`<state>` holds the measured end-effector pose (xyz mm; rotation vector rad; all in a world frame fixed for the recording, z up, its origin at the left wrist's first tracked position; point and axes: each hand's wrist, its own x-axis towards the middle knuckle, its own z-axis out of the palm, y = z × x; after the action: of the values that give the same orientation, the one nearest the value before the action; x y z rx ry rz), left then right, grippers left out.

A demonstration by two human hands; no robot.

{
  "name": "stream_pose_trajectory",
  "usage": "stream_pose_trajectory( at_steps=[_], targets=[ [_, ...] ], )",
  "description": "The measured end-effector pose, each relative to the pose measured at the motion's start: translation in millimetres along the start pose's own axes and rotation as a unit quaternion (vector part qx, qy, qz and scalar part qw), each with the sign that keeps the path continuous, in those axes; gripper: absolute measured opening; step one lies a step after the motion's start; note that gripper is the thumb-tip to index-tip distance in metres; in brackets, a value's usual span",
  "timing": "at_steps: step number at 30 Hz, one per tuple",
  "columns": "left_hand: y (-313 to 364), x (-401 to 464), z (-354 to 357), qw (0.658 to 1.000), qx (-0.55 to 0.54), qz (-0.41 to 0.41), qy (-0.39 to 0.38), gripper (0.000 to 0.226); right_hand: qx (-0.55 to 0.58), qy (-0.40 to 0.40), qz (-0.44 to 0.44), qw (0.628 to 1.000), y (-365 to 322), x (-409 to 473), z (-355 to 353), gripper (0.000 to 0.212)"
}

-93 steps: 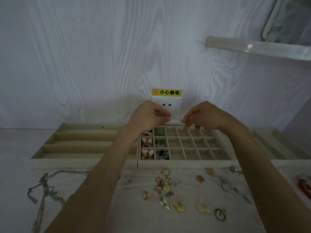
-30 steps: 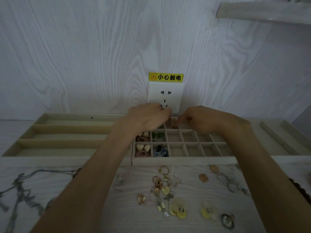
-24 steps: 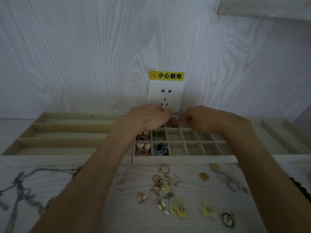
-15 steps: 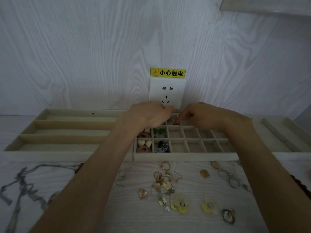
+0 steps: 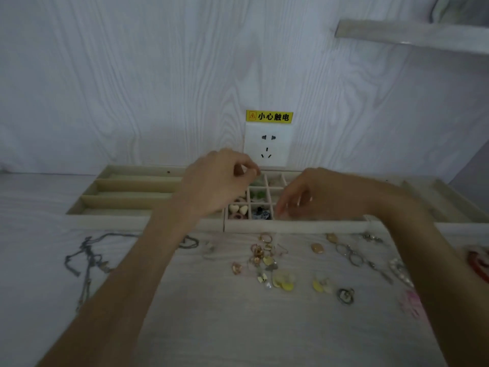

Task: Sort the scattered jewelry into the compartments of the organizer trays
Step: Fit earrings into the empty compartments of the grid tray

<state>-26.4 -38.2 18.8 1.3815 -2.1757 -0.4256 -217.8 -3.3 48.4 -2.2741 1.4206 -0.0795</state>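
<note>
Both hands hang over the gridded tray (image 5: 296, 225), the small-compartment organizer sitting right below the wall socket (image 5: 266, 144). The left hand (image 5: 217, 182) is raised above the tray's back-left corner, thumb and forefinger drawn together as if nipping something tiny; whether anything is actually between them I cannot tell. The right hand (image 5: 315, 197) is lower, over the tray's middle cells, fingers loosely curled and pointing down toward the front row. It is blurred, and I see nothing in it.

My guess is that one small piece is being dropped into a back cell, which would explain the high, careful pinch, while the other hand heads for the next item.

Inside the tray, only the left columns are filled: pale heart pieces (image 5: 238, 208) in the front-left cell, a dark blue-and-white piece (image 5: 260, 213) next to them, and green bits (image 5: 258, 194) behind that. The cells further right look empty.

Left of the tray lies the long-slotted tray (image 5: 127, 197), apparently empty, presumably meant for chains. In front of the tray, on the table (image 5: 238, 327), the unsorted pile waits: gold rings (image 5: 260, 247), yellow flower pieces (image 5: 284, 280), and a tangled necklace (image 5: 87, 260) off to the left. Most of the sorting remains.
</note>
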Motion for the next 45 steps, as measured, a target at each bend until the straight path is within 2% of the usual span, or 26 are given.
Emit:
stream_pose_trajectory(
  at_steps=[3,5,10,16,22,27,31,34,36,40,45],
  targets=[
    [2,-31,24,0.994,-0.049,-0.008,0.101,0.012,-0.007,0.024,0.002,1.000,-3,-2,20,0.019],
    [1,-40,31,0.990,-0.076,-0.004,0.120,0.013,-0.025,0.046,0.000,0.999,-3,-5,30,0.021],
    [3,-43,32,0.990,-0.122,0.026,0.064,0.015,-0.078,0.081,0.019,0.993,-2,-14,43,0.022],
    [2,-46,37,0.991,-0.125,0.038,0.036,0.016,-0.040,0.113,0.009,0.993,8,-19,59,0.027],
    [2,-44,39,0.987,-0.156,0.028,0.027,0.016,-0.046,0.137,0.008,0.989,16,-25,64,0.011],
    [8,-46,35,0.976,-0.215,0.020,-0.008,0.023,0.072,0.198,-0.047,0.976,23,-24,64,0.009],
    [14,-48,31,0.966,-0.251,-0.017,-0.056,0.033,0.186,0.226,-0.055,0.955,20,-23,64,0.009],
    [12,-44,26,0.957,-0.278,-0.027,-0.083,0.025,0.233,0.235,-0.055,0.942,18,-21,59,0.010],
    [11,-37,20,0.953,-0.286,-0.027,-0.092,0.017,0.226,0.234,-0.043,0.945,19,-18,48,0.009],
    [14,-8,2,0.961,-0.254,-0.018,-0.108,0.026,0.178,0.198,-0.016,0.964,23,-7,12,0.009],
    [21,39,-7,0.971,-0.218,0.004,-0.103,0.019,0.127,0.165,0.024,0.978,30,12,-33,0.003]
  ],
)
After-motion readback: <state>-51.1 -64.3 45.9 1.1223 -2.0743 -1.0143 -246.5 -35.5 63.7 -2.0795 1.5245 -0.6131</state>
